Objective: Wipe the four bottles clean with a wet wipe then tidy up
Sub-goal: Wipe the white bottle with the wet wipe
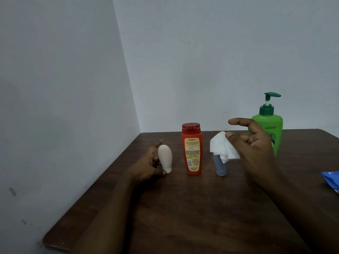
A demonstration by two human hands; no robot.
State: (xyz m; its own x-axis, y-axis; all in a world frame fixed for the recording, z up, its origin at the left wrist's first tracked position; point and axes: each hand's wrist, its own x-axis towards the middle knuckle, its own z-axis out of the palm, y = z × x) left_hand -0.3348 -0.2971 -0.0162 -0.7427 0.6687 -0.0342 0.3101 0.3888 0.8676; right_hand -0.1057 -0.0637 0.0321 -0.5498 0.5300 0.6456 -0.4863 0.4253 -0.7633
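Four bottles stand on the dark wooden table (183, 208). My left hand (148, 165) holds the small white bottle (165, 157), which stands cap-down at the left, with the thumb at its cap and the fingers behind it. A red shampoo bottle (192, 149) stands upright in the middle. To its right, a small grey-blue bottle (220, 166) has its top hidden behind the white wet wipe (221, 146). My right hand (256, 143) pinches that wipe, index finger stretched out above it. A green pump bottle (269, 125) stands behind my right hand.
A blue wipes packet (332, 181) lies at the table's right edge, partly cut off by the frame. Pale walls meet in a corner behind the table. The table's left edge runs diagonally toward me, with the wall close beside it.
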